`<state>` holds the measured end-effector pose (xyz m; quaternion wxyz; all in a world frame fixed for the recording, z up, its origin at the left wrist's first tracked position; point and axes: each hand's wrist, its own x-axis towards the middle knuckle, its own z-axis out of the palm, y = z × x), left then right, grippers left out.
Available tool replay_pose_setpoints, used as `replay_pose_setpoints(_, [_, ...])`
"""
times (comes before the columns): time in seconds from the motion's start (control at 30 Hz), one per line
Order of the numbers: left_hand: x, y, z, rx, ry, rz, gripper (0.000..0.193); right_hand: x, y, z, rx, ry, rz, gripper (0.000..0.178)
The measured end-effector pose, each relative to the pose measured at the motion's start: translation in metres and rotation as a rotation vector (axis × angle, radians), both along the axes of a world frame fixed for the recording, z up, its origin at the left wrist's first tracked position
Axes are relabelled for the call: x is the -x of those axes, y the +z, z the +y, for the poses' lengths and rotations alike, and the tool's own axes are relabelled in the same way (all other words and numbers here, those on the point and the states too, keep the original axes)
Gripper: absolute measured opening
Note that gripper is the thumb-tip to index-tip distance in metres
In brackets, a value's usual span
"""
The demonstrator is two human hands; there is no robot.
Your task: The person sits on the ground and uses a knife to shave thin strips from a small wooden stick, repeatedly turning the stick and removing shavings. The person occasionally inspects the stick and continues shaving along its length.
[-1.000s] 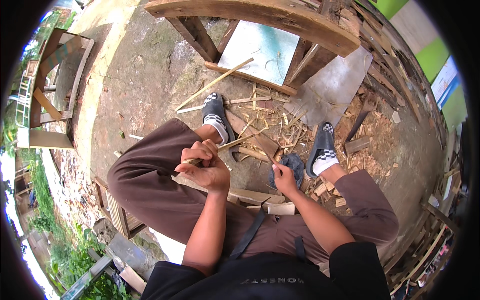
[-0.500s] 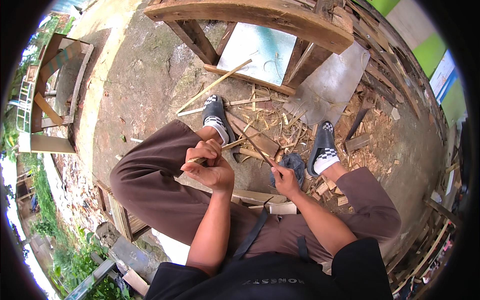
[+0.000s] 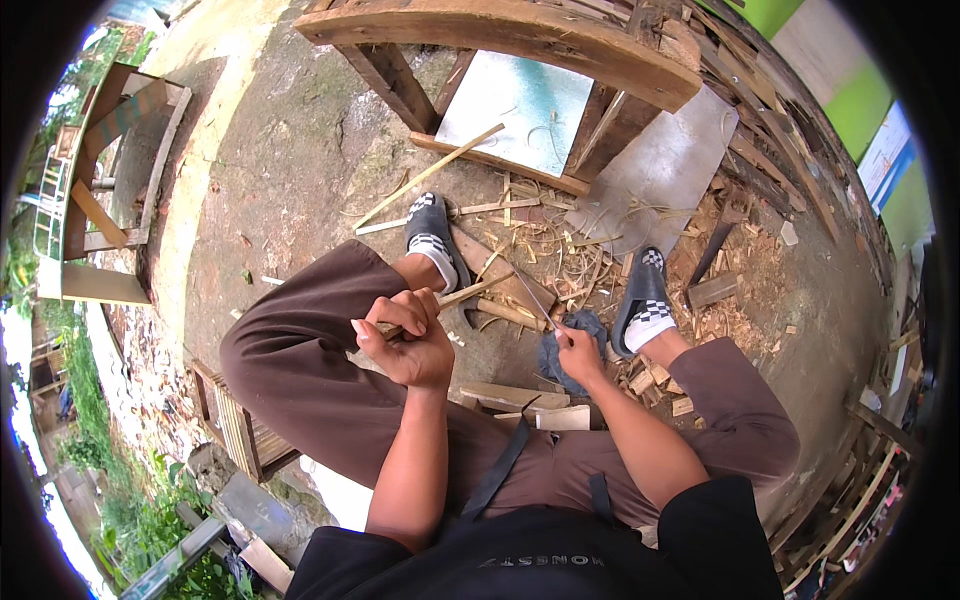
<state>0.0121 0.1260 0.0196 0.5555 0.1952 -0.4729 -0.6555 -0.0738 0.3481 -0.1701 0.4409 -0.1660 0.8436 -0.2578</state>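
Observation:
My left hand (image 3: 408,338) is closed around a thin wooden strip (image 3: 476,290), whose free end points right between my knees. On the other side, my right hand (image 3: 580,358) grips a knife (image 3: 538,302) by its handle. Its narrow blade angles up and to the left, near the strip's tip; whether the two touch I cannot tell. Below them on the ground lie a flat board (image 3: 500,262), a tool with a wooden handle (image 3: 512,313) and a crumpled dark plastic bag (image 3: 570,350). The bag is partly hidden by my right hand.
A rough wooden bench frame (image 3: 500,30) stands ahead, with a pale sheet (image 3: 515,105) under it. Shavings and offcuts litter the ground around my slippered feet. A saw (image 3: 715,245) lies to the right, near stacked timber (image 3: 770,150). Wooden furniture (image 3: 105,285) stands far left.
My left hand has shifted slightly left and turned, and more of the strip shows. The knife has moved down and right, with its blade now looking shorter and paler.

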Motion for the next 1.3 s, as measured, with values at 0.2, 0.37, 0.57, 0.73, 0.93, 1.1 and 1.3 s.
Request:
replay_pose_setpoints(0.2, [-0.023,-0.005,0.003,-0.067,-0.125,0.049,0.056,-0.014,0.078,-0.051,0.433,0.057,-0.126,0.036])
replay_pose_setpoints(0.37, [-0.026,-0.002,-0.004,-0.108,-0.137,0.056,0.055,-0.032,0.036,-0.055,0.486,-0.098,-0.024,0.035])
replay_pose_setpoints(0.57, [-0.027,-0.005,-0.012,-0.085,-0.149,0.082,0.059,-0.022,0.037,-0.062,0.451,-0.027,-0.025,0.035])
replay_pose_setpoints(0.73, [-0.022,0.001,-0.016,-0.082,-0.170,0.057,0.059,-0.019,0.002,-0.052,0.231,-0.141,-0.103,0.035])
replay_pose_setpoints(0.93, [-0.024,-0.004,-0.022,-0.076,-0.141,0.079,0.059,-0.025,0.036,-0.065,0.525,-0.058,0.038,0.035])
replay_pose_setpoints(1.1, [-0.031,-0.001,-0.024,-0.091,-0.155,0.064,0.060,-0.025,-0.017,-0.045,0.269,-0.092,0.005,0.035])
replay_pose_setpoints(1.3, [-0.022,-0.002,-0.025,-0.076,-0.136,0.047,0.062,-0.017,-0.005,-0.035,0.172,-0.074,0.003,0.036])
